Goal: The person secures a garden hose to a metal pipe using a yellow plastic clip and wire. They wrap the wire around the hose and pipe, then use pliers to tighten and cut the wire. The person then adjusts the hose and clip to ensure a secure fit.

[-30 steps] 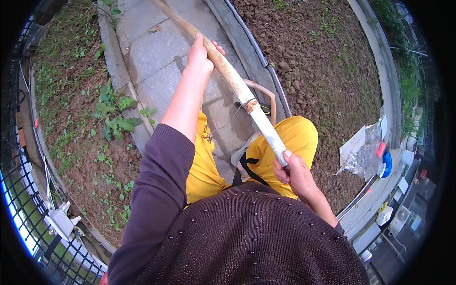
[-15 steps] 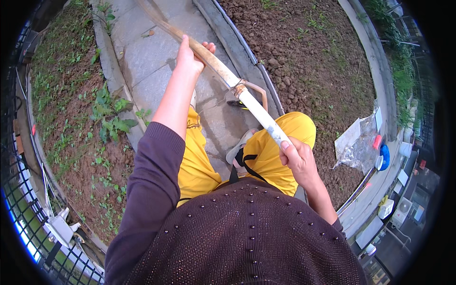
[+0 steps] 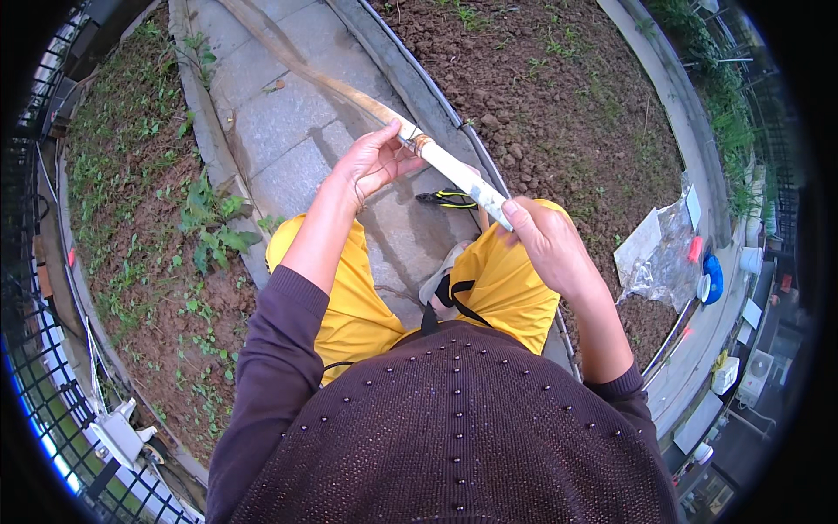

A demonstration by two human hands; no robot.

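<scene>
A long, mud-stained, pale hose [image 3: 349, 91] runs from the far left down to my hands, its near end section whiter with grey smudges. Brown wire [image 3: 420, 142] is wound around it just beyond the white section. My left hand [image 3: 377, 164] holds the hose beside this wire, thumb on top and fingers curled beneath. The near end is gripped by my right hand [image 3: 543, 244], its thumb lying along the top. Below the hose, on the paving, rest pliers [image 3: 447, 199] with black and yellow handles, partly covered by the hose and my knee.
A paved path [image 3: 284, 131] lies between raised kerbs. Weedy soil [image 3: 131, 262] borders it on the left, bare tilled soil [image 3: 541, 113] on the right. Clear plastic sheeting [image 3: 659, 258] lies at the right, near a blue object [image 3: 712, 279]. Black fencing stands at the far left.
My left hand has slid down the hose toward me, to the wire binding. My right hand has moved slightly up and still holds the end. The pliers show more fully.
</scene>
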